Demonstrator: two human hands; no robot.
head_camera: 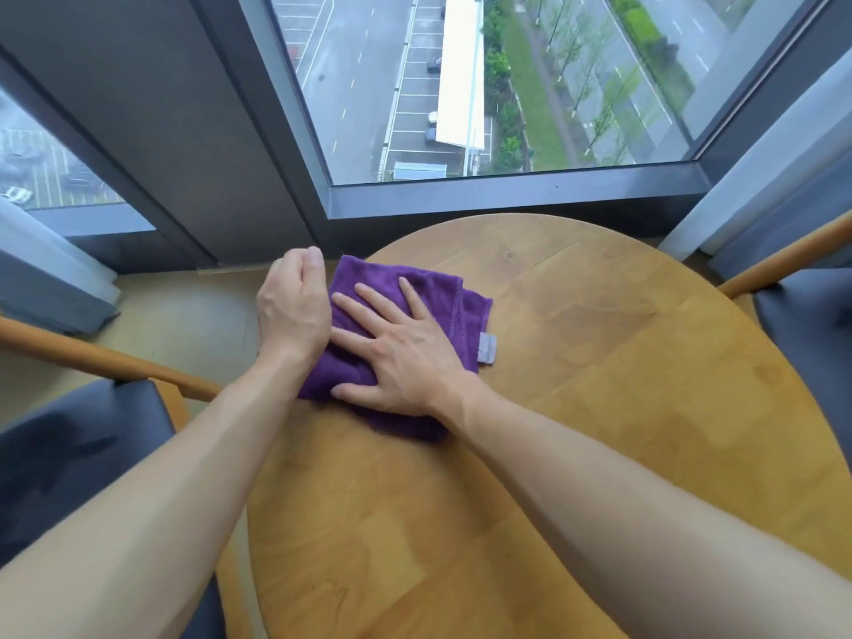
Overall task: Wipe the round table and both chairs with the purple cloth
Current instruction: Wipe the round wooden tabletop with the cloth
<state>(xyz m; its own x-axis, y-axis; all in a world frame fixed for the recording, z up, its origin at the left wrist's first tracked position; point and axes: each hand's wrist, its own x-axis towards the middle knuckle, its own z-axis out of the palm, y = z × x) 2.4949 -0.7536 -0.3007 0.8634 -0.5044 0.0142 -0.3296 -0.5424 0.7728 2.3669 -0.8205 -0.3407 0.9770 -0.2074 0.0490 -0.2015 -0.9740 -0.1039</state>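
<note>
Wooden round bench (576, 408) nearest, honey-coloured, bare grain across the near and right parts, faint damp-looking streaks toward the right. Dark cushioned chair with a wooden rail (83, 445) tucked at the left edge; second dark cushioned chair with a wooden rail (811, 325) at the right, neither touched by any hand now.

Further out, at the bench's far-left rim: folded purple microfibre cloth (438, 288) with a small grey label at its right edge, lying flat. Right hand (405, 357) spread on top, fingers (369, 292) straight, splayed and pressing down, pointing away and to the left. Left hand (292, 306) just beside, at the cloth's left edge, fingers curled under; whether pinching a corner of cloth or merely closed, cannot tell.

Cloth's long axis running roughly from near-left to far-right, most of it directly under the right palm, so right hand the nearer and the driving one. Unwiped-looking bench lying to the right and toward the body; likely next stroke a sweep that way. Chairs judged not yet reached.

Beyond: dark window frame (507, 196), pale curtains, road and parking bays far below.
</note>
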